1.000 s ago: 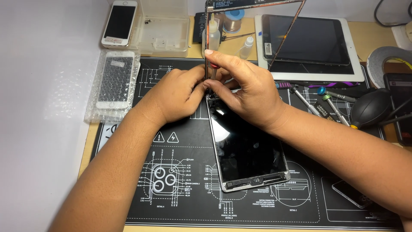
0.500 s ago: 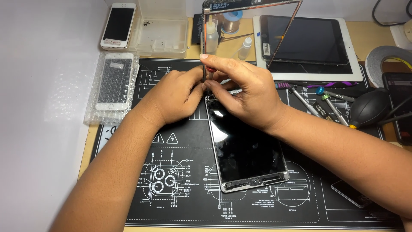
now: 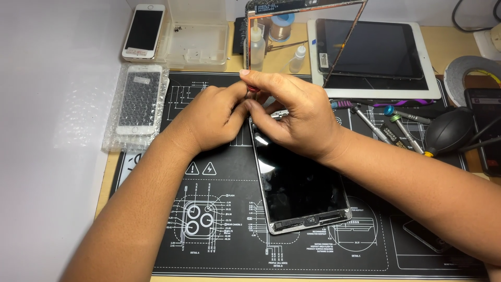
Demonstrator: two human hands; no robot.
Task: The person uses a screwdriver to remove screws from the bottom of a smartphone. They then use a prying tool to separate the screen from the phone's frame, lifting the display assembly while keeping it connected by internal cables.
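Lying flat mid-mat, the opened tablet (image 3: 300, 183) is being worked at its top edge, where both hands are meeting. The right hand (image 3: 292, 112) is pinching a small red-tipped tool (image 3: 252, 88); the left hand (image 3: 214, 112) is curling closed beside it, steadying. Screwdrivers (image 3: 376, 122) are waiting nearby on the black mat (image 3: 172, 209).

Your bench was a light wooden desk (image 3: 237, 65), mostly covered by a black printed work mat (image 3: 219, 172). A plain white wall (image 3: 47, 104) ran along your left, just beside the mat. Lighting was even and bright.
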